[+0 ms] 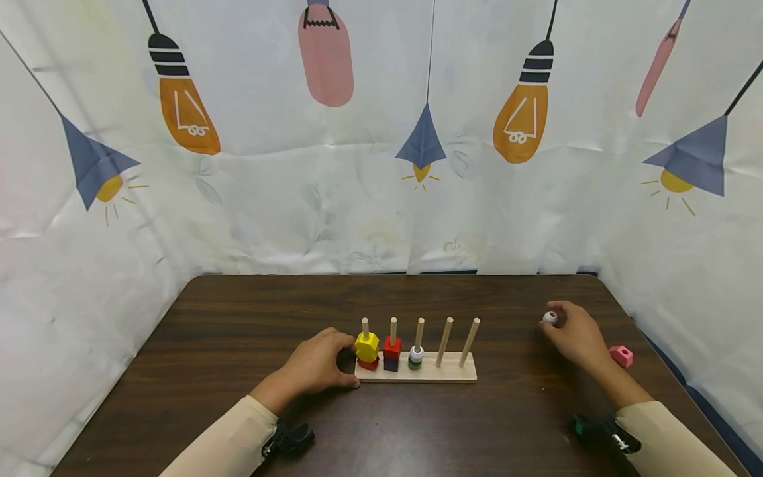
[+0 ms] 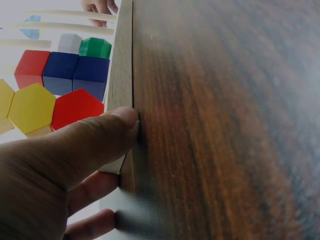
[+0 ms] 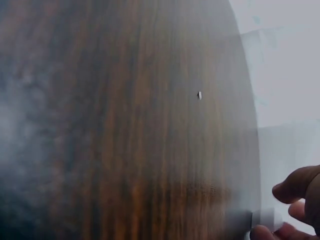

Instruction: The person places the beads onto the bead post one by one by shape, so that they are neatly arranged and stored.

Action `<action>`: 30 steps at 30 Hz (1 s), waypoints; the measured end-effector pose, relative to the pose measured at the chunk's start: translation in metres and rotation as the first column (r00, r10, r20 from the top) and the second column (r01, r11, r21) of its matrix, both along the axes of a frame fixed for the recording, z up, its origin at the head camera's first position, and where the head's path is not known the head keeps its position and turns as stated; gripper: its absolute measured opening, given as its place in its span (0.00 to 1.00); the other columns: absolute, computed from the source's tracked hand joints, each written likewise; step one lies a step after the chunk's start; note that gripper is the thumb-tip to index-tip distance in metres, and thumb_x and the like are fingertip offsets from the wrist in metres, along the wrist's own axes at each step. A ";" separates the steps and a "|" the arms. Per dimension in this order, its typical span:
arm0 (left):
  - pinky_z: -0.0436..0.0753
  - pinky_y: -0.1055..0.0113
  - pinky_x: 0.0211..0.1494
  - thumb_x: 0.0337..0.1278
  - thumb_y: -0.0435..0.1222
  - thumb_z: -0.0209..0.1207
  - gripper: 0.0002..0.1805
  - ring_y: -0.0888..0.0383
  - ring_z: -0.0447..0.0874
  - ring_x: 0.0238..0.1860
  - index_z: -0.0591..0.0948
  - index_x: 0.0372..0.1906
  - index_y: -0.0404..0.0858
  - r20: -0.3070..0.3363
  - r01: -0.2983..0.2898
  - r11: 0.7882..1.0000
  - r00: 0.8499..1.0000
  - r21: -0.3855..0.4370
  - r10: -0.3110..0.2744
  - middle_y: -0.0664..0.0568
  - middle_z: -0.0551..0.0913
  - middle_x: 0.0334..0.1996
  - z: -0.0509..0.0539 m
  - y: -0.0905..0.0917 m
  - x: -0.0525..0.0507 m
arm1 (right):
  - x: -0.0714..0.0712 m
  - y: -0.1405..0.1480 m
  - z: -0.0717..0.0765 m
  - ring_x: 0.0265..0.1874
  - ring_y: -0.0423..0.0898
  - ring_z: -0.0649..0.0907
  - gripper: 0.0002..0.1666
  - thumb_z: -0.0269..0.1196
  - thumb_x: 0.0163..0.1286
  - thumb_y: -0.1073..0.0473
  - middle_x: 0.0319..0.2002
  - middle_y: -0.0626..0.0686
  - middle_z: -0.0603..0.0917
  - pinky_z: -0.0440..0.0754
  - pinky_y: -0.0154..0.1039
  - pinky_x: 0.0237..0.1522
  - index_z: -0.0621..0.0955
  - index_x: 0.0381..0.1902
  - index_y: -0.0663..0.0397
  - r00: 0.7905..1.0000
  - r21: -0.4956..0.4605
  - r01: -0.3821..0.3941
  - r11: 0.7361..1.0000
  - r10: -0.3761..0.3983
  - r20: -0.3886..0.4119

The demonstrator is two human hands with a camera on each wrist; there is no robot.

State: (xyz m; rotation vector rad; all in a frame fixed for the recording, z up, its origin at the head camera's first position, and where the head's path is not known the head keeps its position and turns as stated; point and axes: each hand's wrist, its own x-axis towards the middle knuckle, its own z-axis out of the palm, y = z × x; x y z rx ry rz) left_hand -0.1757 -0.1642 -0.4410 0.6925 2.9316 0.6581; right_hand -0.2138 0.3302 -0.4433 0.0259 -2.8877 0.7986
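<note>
A wooden peg board point(image 1: 417, 375) with several upright pegs stands on the table. My left hand point(image 1: 317, 363) grips its left end; in the left wrist view the thumb point(image 2: 100, 135) presses the front edge. The leftmost peg carries yellow hexagons point(image 2: 33, 108) over a red hexagon point(image 2: 77, 107). A red block point(image 1: 392, 347) tops dark blue blocks point(image 2: 61, 72) on the second peg. White point(image 1: 416, 354) and green point(image 1: 414, 364) pieces sit on the third, and two pegs are bare. Far to the right, my right hand point(image 1: 575, 336) pinches a small white bead point(image 1: 550, 318) between thumb and finger.
A pink-red block point(image 1: 622, 356) with a hole lies on the table beside the right wrist. The dark wooden table point(image 1: 268, 298) ends at a printed white curtain point(image 1: 357, 212) behind and at both sides. A tiny white speck point(image 3: 199, 95) shows on the tabletop.
</note>
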 end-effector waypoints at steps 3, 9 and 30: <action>0.81 0.53 0.44 0.37 0.49 0.82 0.25 0.58 0.78 0.44 0.84 0.41 0.48 -0.003 -0.002 1.000 1.000 -0.001 0.002 0.58 0.81 0.42 0.000 0.000 0.000 | -0.003 0.000 -0.002 0.51 0.70 0.79 0.28 0.65 0.70 0.59 0.54 0.75 0.79 0.75 0.65 0.49 0.75 0.61 0.73 1.000 0.011 0.012 1.000 -0.012 0.025; 0.81 0.52 0.44 0.37 0.49 0.82 0.25 0.58 0.78 0.45 0.84 0.41 0.48 -0.004 -0.005 1.000 1.000 -0.003 0.005 0.58 0.81 0.42 0.000 0.000 -0.001 | -0.007 -0.005 -0.003 0.47 0.66 0.82 0.23 0.65 0.69 0.61 0.50 0.71 0.83 0.77 0.63 0.47 0.77 0.57 0.70 0.999 0.020 0.018 1.000 -0.018 0.027; 0.81 0.52 0.44 0.37 0.49 0.82 0.24 0.57 0.78 0.45 0.84 0.41 0.47 0.004 -0.005 1.000 1.000 -0.001 0.005 0.57 0.81 0.42 -0.001 0.000 0.000 | 0.020 -0.058 0.044 0.42 0.55 0.87 0.16 0.67 0.71 0.57 0.44 0.56 0.86 0.83 0.52 0.37 0.81 0.53 0.57 0.987 -0.041 -0.152 0.987 0.150 -0.065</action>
